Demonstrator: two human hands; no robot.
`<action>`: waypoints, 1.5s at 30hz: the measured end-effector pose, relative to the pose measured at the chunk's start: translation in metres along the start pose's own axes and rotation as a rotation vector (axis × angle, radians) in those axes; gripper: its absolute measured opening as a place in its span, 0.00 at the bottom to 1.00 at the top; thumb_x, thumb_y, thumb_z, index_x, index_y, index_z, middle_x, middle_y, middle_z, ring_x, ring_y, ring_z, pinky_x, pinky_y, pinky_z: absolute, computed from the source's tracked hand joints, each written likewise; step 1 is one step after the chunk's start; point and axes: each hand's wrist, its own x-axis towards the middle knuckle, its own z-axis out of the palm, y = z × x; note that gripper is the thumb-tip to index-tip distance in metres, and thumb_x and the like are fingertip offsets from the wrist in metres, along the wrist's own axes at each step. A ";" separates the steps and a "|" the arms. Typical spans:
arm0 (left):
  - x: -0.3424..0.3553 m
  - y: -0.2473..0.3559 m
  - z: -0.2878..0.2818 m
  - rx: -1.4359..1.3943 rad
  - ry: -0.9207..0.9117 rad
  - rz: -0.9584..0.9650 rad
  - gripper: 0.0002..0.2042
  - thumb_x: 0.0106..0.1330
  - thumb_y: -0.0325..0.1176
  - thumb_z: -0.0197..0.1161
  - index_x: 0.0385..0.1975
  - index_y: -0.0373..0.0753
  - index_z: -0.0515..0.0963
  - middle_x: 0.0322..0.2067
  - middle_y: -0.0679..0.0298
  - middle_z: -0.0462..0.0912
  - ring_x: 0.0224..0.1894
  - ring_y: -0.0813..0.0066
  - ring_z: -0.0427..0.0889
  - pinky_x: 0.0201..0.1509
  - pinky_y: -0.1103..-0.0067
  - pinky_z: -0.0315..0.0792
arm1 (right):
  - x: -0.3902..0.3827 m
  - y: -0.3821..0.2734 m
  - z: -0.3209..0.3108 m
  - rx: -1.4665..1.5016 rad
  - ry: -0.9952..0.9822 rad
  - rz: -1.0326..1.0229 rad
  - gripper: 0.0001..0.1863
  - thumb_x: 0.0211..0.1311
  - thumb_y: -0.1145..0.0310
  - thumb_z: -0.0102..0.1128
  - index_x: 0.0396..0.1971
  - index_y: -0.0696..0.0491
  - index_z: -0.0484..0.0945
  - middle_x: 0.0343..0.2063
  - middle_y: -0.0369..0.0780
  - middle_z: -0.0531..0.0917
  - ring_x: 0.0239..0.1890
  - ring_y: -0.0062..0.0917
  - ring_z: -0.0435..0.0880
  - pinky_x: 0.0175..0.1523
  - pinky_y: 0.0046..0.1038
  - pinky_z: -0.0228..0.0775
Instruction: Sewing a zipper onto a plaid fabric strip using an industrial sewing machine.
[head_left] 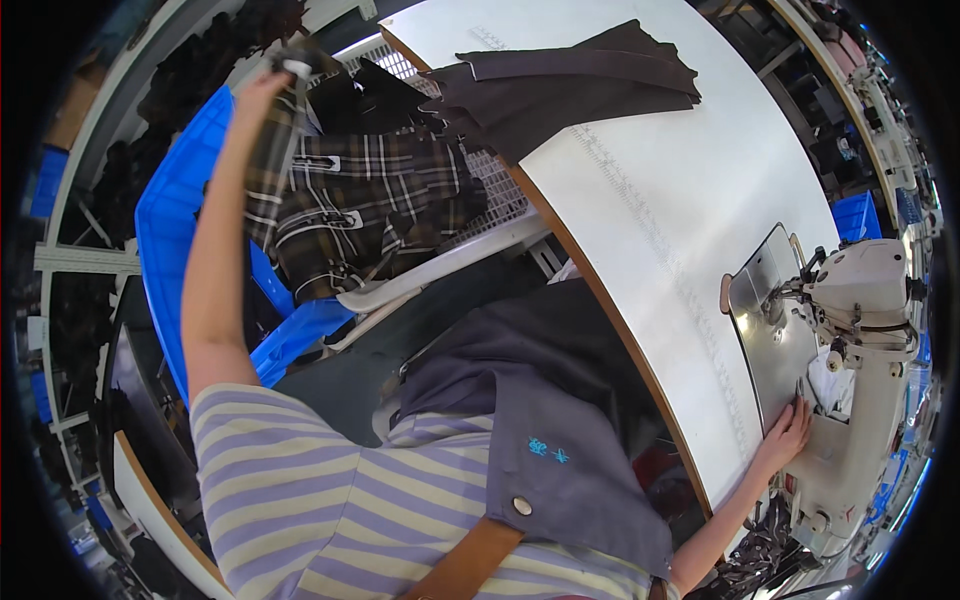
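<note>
Plaid cloth [276, 165], likely limp, best held by its edge, hangs from the pinching left hand [260, 93] (right hand [786, 438] half-curled, hold unclear).

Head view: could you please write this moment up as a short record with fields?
Left hand: holding a plaid piece
Right hand: at the metal plate of the sewing machine
White table: dark cloth on it
Plaid pile: left of the table
Blue bin: left of the pile
</note>
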 end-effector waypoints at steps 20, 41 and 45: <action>-0.213 0.486 0.152 -0.982 -0.951 0.699 0.10 0.63 0.31 0.62 0.37 0.29 0.80 0.30 0.61 0.85 0.26 0.81 0.80 0.34 0.84 0.74 | 0.106 -0.219 -0.151 1.954 -0.061 0.048 0.12 0.56 0.72 0.66 0.40 0.58 0.82 0.36 0.37 0.86 0.37 0.18 0.83 0.46 0.21 0.73; -0.194 0.392 0.368 -0.520 -1.013 0.528 0.34 0.54 0.18 0.61 0.65 0.43 0.64 0.49 0.67 0.78 0.45 0.82 0.76 0.54 0.81 0.69 | 0.017 -0.187 -0.083 1.309 -0.666 0.062 0.27 0.58 0.84 0.47 0.60 0.54 0.69 0.39 0.40 0.81 0.30 0.18 0.74 0.39 0.22 0.69; -0.207 0.399 0.367 -0.273 -0.888 0.613 0.32 0.55 0.19 0.60 0.64 0.42 0.66 0.51 0.64 0.78 0.49 0.74 0.76 0.56 0.76 0.67 | 0.021 -0.183 -0.060 0.926 -0.377 -0.282 0.33 0.49 0.83 0.53 0.60 0.57 0.66 0.33 0.45 0.76 0.39 0.38 0.75 0.48 0.33 0.70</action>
